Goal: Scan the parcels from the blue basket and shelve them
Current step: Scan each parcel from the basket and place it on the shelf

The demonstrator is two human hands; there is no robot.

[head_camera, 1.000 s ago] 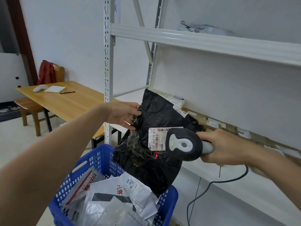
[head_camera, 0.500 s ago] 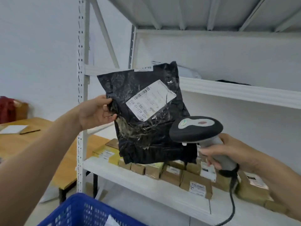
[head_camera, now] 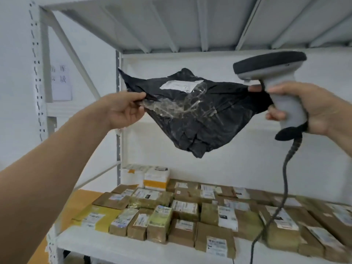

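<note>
A black plastic parcel bag (head_camera: 198, 115) with a white label and clear tape hangs in the air in front of the white metal shelf unit (head_camera: 83, 109), lying nearly flat. My left hand (head_camera: 123, 109) pinches its left edge. My right hand (head_camera: 312, 109) grips the grey handle of a corded barcode scanner (head_camera: 274, 73), and its fingertips also touch the bag's right edge. The scanner head points left, above the bag. The blue basket is out of view.
The lower shelf board (head_camera: 133, 246) carries several brown and yellow cardboard parcels (head_camera: 182, 212) with white labels, packed in rows. The scanner's black cable (head_camera: 283, 180) hangs down across them. A shelf level (head_camera: 171, 23) spans overhead. A wooden table (head_camera: 80, 201) shows at lower left.
The view has tilted up and the basket has dropped out of sight. The black parcel has risen and turned from upright to nearly flat. The scanner has risen to the bag's right edge.
</note>
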